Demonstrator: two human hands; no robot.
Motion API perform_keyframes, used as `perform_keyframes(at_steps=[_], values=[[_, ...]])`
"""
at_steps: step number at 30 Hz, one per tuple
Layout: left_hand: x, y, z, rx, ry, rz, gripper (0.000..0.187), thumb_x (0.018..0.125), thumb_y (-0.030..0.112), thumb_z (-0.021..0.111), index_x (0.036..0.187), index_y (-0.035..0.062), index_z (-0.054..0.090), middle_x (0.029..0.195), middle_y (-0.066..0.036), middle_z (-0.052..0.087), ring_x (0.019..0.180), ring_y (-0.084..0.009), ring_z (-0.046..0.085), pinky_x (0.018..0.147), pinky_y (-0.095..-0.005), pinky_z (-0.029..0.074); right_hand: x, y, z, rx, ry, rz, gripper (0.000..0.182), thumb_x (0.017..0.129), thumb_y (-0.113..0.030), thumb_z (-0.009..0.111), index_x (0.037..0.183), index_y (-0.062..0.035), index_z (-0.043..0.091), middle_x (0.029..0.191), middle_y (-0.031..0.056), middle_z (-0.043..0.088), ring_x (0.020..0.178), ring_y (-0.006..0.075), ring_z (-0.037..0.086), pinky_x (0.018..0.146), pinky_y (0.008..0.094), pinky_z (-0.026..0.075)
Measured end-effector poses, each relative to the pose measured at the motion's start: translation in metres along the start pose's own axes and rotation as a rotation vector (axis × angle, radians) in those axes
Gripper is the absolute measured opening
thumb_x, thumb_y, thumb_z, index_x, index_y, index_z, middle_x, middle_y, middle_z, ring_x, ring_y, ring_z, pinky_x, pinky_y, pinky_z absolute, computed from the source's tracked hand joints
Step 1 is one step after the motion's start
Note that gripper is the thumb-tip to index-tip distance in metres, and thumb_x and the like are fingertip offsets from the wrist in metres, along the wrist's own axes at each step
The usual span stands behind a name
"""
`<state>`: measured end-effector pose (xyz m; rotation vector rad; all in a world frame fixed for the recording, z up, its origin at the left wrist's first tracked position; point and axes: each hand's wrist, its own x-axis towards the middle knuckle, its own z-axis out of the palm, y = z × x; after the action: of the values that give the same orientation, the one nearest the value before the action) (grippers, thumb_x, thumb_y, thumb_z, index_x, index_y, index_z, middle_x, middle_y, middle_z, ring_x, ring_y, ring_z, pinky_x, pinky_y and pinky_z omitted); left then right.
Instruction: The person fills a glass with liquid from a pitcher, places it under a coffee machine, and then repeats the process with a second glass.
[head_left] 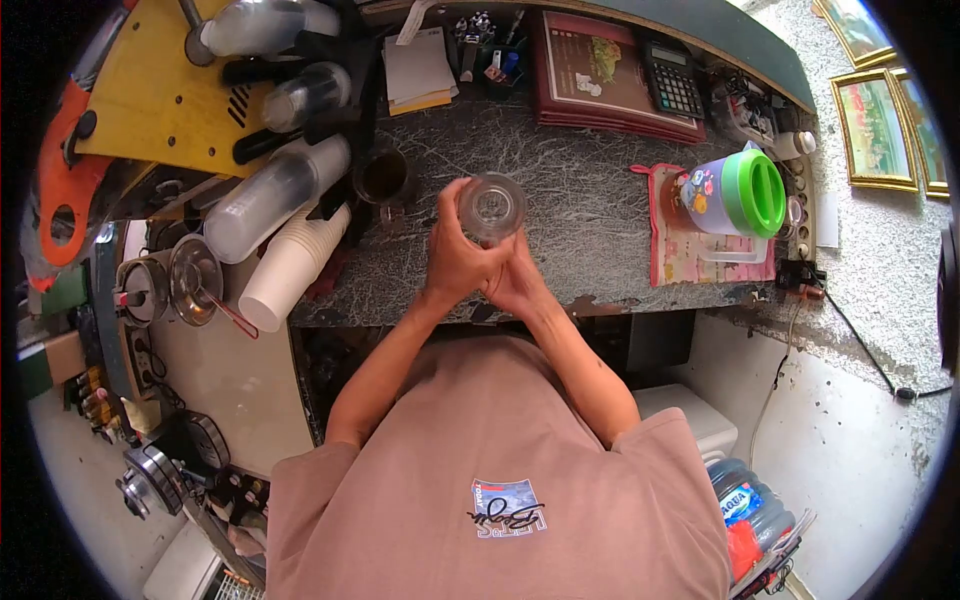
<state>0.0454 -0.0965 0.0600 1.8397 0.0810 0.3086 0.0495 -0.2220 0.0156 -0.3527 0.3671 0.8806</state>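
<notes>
A clear drinking glass [495, 207] is held over the dark, scratched counter, its round opening facing up toward me. My left hand [456, 250] is closed around the glass's left and near sides, with the thumb reaching across the front. Just below and to the right, my right hand [517, 278] presses against the glass's near right side; some of its fingers are hidden behind the left hand and the glass. Left of the glass, a mug of dark liquid [385, 178] stands on the counter.
Stacked paper cups [295, 265] and plastic cups [262, 205] jut out at left. A green-lidded pitcher [725, 195] rests on a cloth [668, 250] at right. Along the back lie notepaper [418, 70], red menu folders [600, 70] and a calculator [674, 80].
</notes>
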Motion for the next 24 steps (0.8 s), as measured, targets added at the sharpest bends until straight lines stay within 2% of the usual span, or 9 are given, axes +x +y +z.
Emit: perform_keyframes(at_steps=[4,7,10,13,15,19,21,23,24], values=[[0.013,-0.012,-0.005,0.087,-0.001,-0.033,0.085,0.069,0.016,0.085,0.139,0.0053,0.038,0.126,-0.021,0.063,0.117,-0.0367,0.065,0.097,-0.0435,0.053,0.018,-0.001,-0.010,-0.010,-0.066,0.056,0.063,0.102,-0.065,0.035,0.143,-0.0187,0.049,0.128,-0.0004,0.065,0.107,0.0138,0.068,0.084,0.0321,0.061],[0.018,-0.018,-0.005,0.114,-0.021,-0.042,0.084,0.069,0.017,0.084,0.139,0.0055,0.038,0.128,-0.021,0.062,0.117,-0.0379,0.065,0.096,-0.0444,0.054,0.031,0.004,-0.022,-0.087,0.070,-0.010,0.081,0.094,-0.079,0.033,0.133,-0.0113,0.053,0.113,0.0047,0.071,0.095,0.0142,0.072,0.077,0.0290,0.062],[0.017,-0.027,-0.003,0.116,-0.043,-0.069,0.084,0.069,0.017,0.084,0.139,0.0063,0.039,0.131,-0.021,0.062,0.117,-0.0381,0.065,0.095,-0.0453,0.054,0.033,0.003,-0.036,-0.046,-0.029,0.071,0.069,0.099,-0.072,0.031,0.141,-0.0203,0.051,0.128,-0.0038,0.065,0.110,0.0129,0.067,0.085,0.0298,0.060],[0.017,-0.028,-0.005,0.080,-0.076,-0.101,0.084,0.070,0.015,0.084,0.141,0.0059,0.038,0.134,-0.021,0.060,0.123,-0.0349,0.061,0.099,-0.0437,0.052,0.035,0.006,-0.043,-0.032,-0.039,0.097,0.072,0.099,-0.073,0.028,0.141,-0.0197,0.051,0.124,-0.0013,0.067,0.109,0.0145,0.068,0.083,0.0301,0.060],[0.016,-0.028,-0.007,0.061,-0.093,-0.108,0.084,0.072,0.013,0.083,0.142,0.0050,0.037,0.137,-0.020,0.058,0.129,-0.0317,0.058,0.104,-0.0419,0.049,0.033,0.007,-0.039,-0.103,0.057,0.119,0.094,0.087,-0.087,0.032,0.130,-0.0060,0.053,0.109,0.0109,0.072,0.094,0.0196,0.073,0.075,0.0313,0.060],[0.012,-0.034,-0.005,0.052,-0.104,-0.078,0.085,0.076,0.015,0.082,0.146,0.0049,0.034,0.140,-0.021,0.054,0.130,-0.0326,0.056,0.103,-0.0427,0.049,-0.008,-0.011,-0.010,-0.399,0.270,0.200,0.098,0.088,-0.088,0.030,0.127,-0.0017,0.055,0.112,0.0146,0.071,0.095,0.0221,0.073,0.074,0.0325,0.058],[0.004,-0.034,0.001,-0.027,-0.044,-0.091,0.086,0.082,0.020,0.081,0.149,0.0029,0.030,0.144,-0.022,0.049,0.131,-0.0327,0.054,0.102,-0.0423,0.048,-0.039,-0.031,-0.002,-0.755,0.430,0.118,0.083,0.095,-0.077,0.038,0.118,-0.0005,0.061,0.111,0.0158,0.072,0.090,0.0221,0.074,0.070,0.0313,0.057],[-0.009,-0.029,0.003,0.045,-0.001,-0.151,0.086,0.083,0.023,0.081,0.149,0.0027,0.030,0.144,-0.023,0.048,0.130,-0.0330,0.054,0.100,-0.0424,0.049,-0.075,-0.056,-0.017,-1.000,0.594,-0.355,0.059,0.102,-0.057,0.050,0.107,-0.0012,0.066,0.104,0.0141,0.073,0.081,0.0212,0.074,0.065,0.0295,0.057],[-0.017,-0.027,0.003,0.129,0.041,-0.217,0.085,0.084,0.025,0.080,0.149,0.0026,0.029,0.143,-0.023,0.048,0.129,-0.0333,0.055,0.098,-0.0425,0.049,-0.098,-0.071,-0.019,-1.087,0.723,-0.714,0.032,0.103,-0.033,0.059,0.100,-0.0017,0.066,0.100,0.0114,0.073,0.072,0.0187,0.072,0.061,0.0277,0.057]])
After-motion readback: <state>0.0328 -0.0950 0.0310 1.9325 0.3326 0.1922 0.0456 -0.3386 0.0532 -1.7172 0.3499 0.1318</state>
